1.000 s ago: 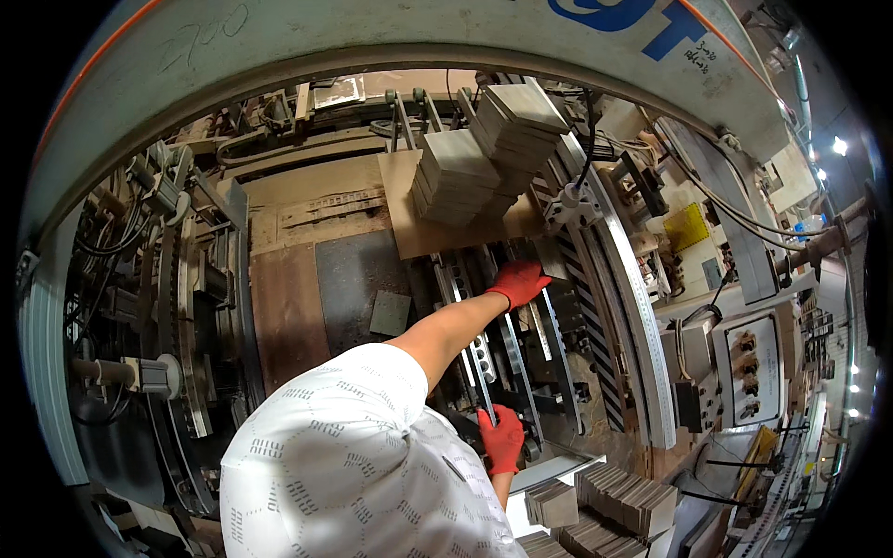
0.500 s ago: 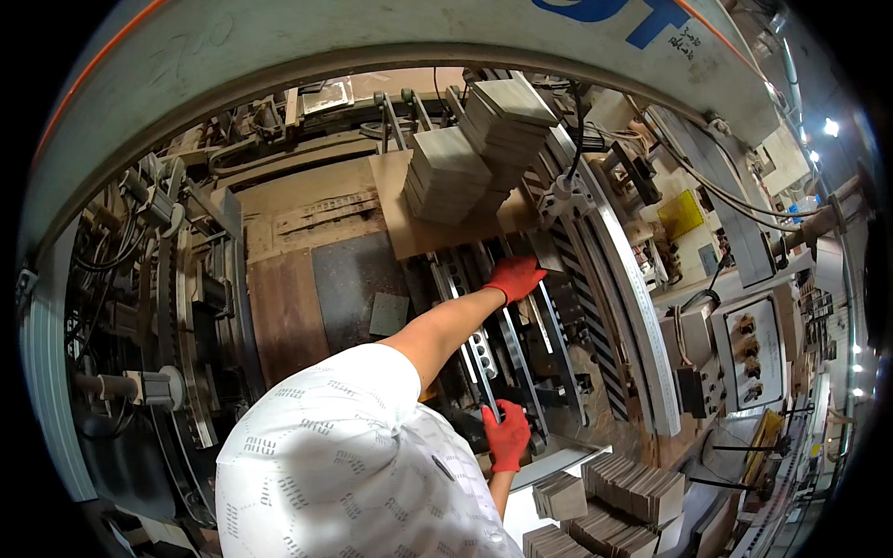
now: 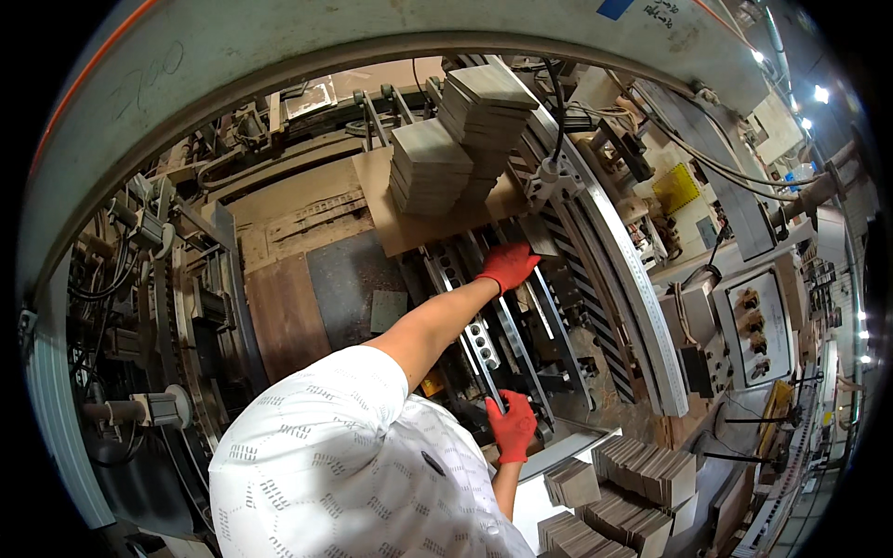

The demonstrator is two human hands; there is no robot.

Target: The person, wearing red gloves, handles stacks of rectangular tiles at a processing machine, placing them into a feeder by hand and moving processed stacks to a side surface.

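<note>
My left hand (image 3: 507, 267), in a red glove, reaches far forward into the machine. Its fingers are closed on a thin dark flat wooden piece (image 3: 539, 234) at the lower edge of a brown board (image 3: 409, 228). Two stacks of grey-brown wooden slats (image 3: 430, 167) stand on that board, the further stack (image 3: 487, 104) leaning. My right hand (image 3: 512, 426), also red-gloved, is close to my body. It grips the near end of a slotted metal rail (image 3: 482, 349) that runs toward my left hand.
A curved striped metal guard (image 3: 609, 279) borders the rails on the right. More stacks of slats (image 3: 642, 474) sit at the lower right. A control box with round knobs (image 3: 753, 321) stands further right. Cables and motors crowd the left side (image 3: 139, 279).
My view has shifted slightly. My left hand has stayed at the board's lower edge and my right hand has stayed on the rail.
</note>
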